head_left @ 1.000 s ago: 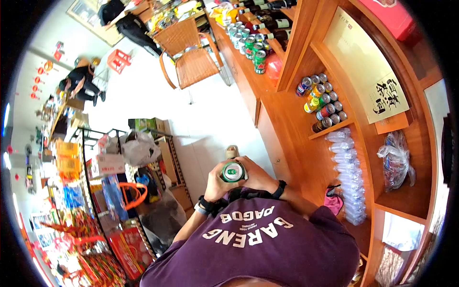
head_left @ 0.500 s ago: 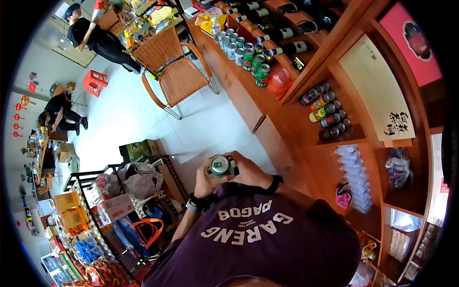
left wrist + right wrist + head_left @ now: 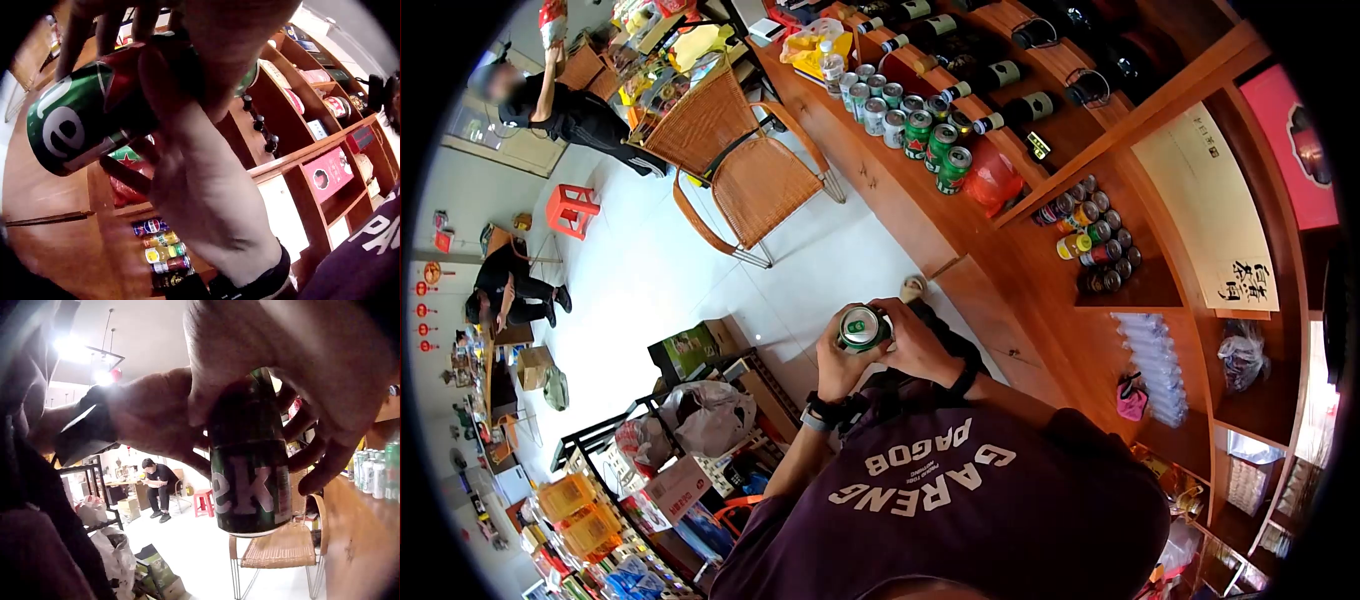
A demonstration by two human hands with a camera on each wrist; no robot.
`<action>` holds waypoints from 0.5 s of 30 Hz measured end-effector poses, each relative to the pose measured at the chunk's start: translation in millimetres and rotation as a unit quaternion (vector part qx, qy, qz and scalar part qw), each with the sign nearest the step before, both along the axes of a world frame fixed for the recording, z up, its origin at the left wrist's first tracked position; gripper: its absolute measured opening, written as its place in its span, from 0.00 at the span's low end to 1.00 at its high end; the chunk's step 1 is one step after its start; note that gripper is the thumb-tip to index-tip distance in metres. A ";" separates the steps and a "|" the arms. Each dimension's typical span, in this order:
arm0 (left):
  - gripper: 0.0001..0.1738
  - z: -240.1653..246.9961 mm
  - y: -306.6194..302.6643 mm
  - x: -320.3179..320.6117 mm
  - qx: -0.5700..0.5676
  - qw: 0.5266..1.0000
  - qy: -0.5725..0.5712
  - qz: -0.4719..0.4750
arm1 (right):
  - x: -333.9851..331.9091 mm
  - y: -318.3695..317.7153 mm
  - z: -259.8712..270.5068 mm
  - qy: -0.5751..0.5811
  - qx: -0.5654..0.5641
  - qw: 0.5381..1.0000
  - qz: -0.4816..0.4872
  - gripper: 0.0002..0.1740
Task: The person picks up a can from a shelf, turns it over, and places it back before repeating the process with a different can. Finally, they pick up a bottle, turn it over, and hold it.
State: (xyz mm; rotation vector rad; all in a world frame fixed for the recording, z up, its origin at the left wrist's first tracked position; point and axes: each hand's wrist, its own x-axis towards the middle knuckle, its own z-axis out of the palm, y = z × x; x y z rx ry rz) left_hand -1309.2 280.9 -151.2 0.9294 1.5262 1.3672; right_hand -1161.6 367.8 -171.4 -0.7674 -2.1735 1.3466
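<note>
Both hands grip a green can point(image 3: 860, 328) in front of the dark purple shirt, its silver lid and green tab facing up in the head view. The left hand point(image 3: 837, 362) curls round one side of it and the right hand point(image 3: 918, 345) holds the other, fingers meeting near the far side. White lettering shows on the can point(image 3: 62, 128) in the left wrist view, with the right hand point(image 3: 206, 181) across it. In the right wrist view the can point(image 3: 251, 487) hangs below the right hand point(image 3: 306, 356), and the left hand point(image 3: 153, 409) reaches it from the left.
A wooden counter point(image 3: 880, 185) at the right bears rows of silver and green cans point(image 3: 917, 134) and a red bag point(image 3: 992, 178). Shelves hold more cans point(image 3: 1092, 240) and plastic cups point(image 3: 1152, 370). A wicker chair point(image 3: 760, 195) and a crowded rack point(image 3: 605, 440) stand left.
The head view has turned, so the chair and the rack sit elsewhere in it. Both hands still hold the can. In the background, a person's arm is now raised with a red object.
</note>
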 end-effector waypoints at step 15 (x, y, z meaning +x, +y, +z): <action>0.40 -9.8 162.5 -42.8 -0.029 0.987 0.092 -0.129 | -15.8 158.4 -15.1 -0.034 0.052 0.997 -0.042 0.40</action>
